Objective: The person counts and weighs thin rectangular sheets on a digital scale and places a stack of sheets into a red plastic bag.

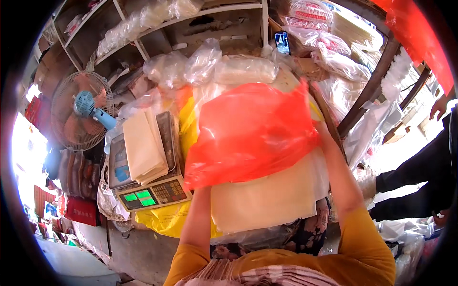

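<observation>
A thin red plastic bag [254,132] is spread out in front of me, over a stack of large cream sheets [264,203]. Both my forearms reach to it. My left hand is hidden under or behind the bag's lower left corner. At the bag's right edge my right hand [316,125] shows only in part, with red film over the fingers. Left of the bag stands an electronic scale [164,195] with lit green displays, and a folded pile of cream sheets [145,146] lies on it. Yellow plastic [168,218] shows beneath the scale.
Clear bags of goods [247,69] line the back below a shelf [200,14]. A phone [282,43] stands at the back right. On the left is a fan [84,107]. Another person's dark-clothed legs [411,182] are at the right, beside a wooden post [370,85].
</observation>
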{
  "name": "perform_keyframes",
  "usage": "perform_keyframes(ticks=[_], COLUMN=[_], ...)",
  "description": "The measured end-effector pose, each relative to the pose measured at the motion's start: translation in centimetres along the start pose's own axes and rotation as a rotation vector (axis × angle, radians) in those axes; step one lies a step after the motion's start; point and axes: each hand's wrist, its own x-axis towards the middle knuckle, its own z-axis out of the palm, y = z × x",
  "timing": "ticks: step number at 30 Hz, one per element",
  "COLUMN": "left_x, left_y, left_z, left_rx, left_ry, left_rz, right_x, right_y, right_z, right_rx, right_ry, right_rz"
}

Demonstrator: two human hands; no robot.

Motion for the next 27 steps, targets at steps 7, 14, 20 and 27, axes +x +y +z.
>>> perform_keyframes(ticks=[7,14,20,27], left_x=[0.7,-0.3,-1.6,-2.1], left_y=[-0.4,-2.7,-0.5,-3.0], left_z=[0.1,0.7,-0.4,-1.4], left_rx=[-0.091,-0.135,-0.259,-0.199], left_ry=[-0.023,-0.063,-0.150,0.017], left_rz=[-0.026,-0.045,-0.057,0.025], right_x=[5.2,0.5,0.9,-3.0], right_y=[-5.6,3.7,-3.2,6.1], right_z=[3.2,6.2,2.8,6.5], right_rx=[-0.110,-0.429,-0.307,-0.475], right_ry=[0.134,0.079,0.041,-0.022], right_rz=[-0.297,-0.263,-0.210,-0.184])
